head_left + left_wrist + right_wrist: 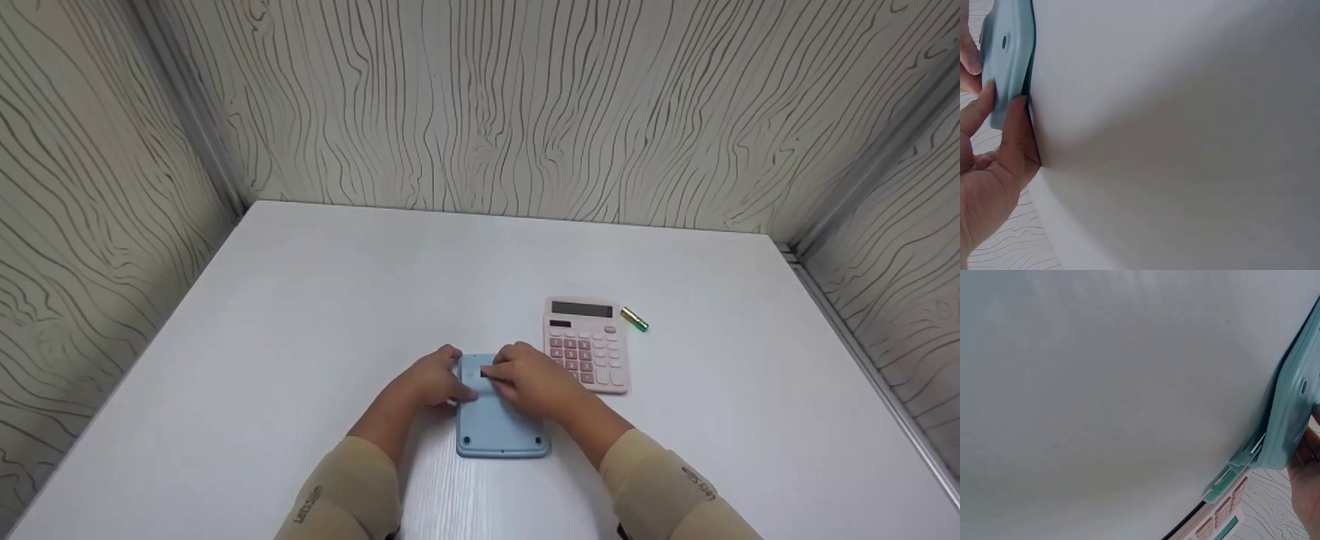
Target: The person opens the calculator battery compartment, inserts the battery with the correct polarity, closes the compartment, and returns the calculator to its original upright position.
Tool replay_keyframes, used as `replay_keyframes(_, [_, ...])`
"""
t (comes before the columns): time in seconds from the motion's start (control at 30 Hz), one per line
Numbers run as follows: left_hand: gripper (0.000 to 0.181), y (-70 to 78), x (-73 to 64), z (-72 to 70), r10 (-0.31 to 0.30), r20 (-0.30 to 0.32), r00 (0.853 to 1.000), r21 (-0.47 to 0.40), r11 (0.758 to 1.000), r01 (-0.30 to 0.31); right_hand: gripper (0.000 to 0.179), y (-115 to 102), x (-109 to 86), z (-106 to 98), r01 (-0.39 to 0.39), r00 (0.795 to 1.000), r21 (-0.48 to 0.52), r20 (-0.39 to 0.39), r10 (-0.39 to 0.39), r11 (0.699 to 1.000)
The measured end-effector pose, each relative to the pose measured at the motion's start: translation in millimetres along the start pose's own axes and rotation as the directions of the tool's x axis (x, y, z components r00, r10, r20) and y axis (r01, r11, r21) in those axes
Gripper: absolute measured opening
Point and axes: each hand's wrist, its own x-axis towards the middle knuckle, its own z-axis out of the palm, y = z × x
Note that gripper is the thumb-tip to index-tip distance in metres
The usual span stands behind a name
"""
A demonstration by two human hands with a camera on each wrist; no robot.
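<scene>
A light blue calculator lies face down on the table, its back with dark round feet facing up. My left hand grips its left edge, thumb on the back and fingers at the side; the left wrist view shows this hand pinching the edge. My right hand has bent fingers at a dark opening in the back. Whether these fingertips pinch something is hidden. In the right wrist view, a thin teal clipped piece, resembling a battery cover, lies beside the calculator.
A pink calculator lies face up to the right, partly behind my right hand. Green and gold batteries rest by its upper right corner. The white table meets wood-patterned panels at the back and sides.
</scene>
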Motion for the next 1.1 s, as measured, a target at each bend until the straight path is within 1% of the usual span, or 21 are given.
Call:
replay_keyframes(0.17, [0.073, 0.8, 0.5, 0.5, -0.021, 0.006, 1.0, 0.001, 1.0, 0.021, 0.036, 4.1, -3.3, -5.0, -0.007, 0.998, 0.021, 0.064, 0.005, 1.0])
replay_keyframes(0.33, [0.072, 1.3, 0.7, 1.4, -0.036, 0.011, 0.999, -0.016, 0.999, 0.036, 0.035, 11.1, -8.3, -9.4, -0.029, 0.996, 0.041, 0.086, 0.025, 0.999])
replay_keyframes(0.6, [0.072, 1.4, 1.4, 0.9, -0.045, -0.003, 0.999, -0.008, 0.999, 0.045, 0.031, 23.0, -23.2, -24.2, -0.109, 0.993, 0.084, 0.063, 0.104, 0.99])
replay_keyframes(0.77, [0.072, 1.2, 0.6, 0.6, -0.039, -0.009, 0.999, -0.008, 0.999, 0.039, 0.028, 30.5, -31.6, -29.2, -0.152, 0.988, 0.076, 0.04, 0.149, 0.985])
replay_keyframes(0.97, [0.072, 2.1, -0.1, 1.0, -0.05, -0.007, 0.999, -0.018, 0.999, 0.05, 0.025, 35.8, -40.8, -27.8, -0.233, 0.972, 0.031, 0.029, 0.232, 0.972])
replay_keyframes(1.1, [0.074, 0.5, 0.7, 2.0, -0.028, -0.008, 1.0, -0.01, 1.0, 0.028, 0.022, 38.2, -46.8, -22.6, -0.272, 0.962, 0.007, 0.043, 0.271, 0.962])
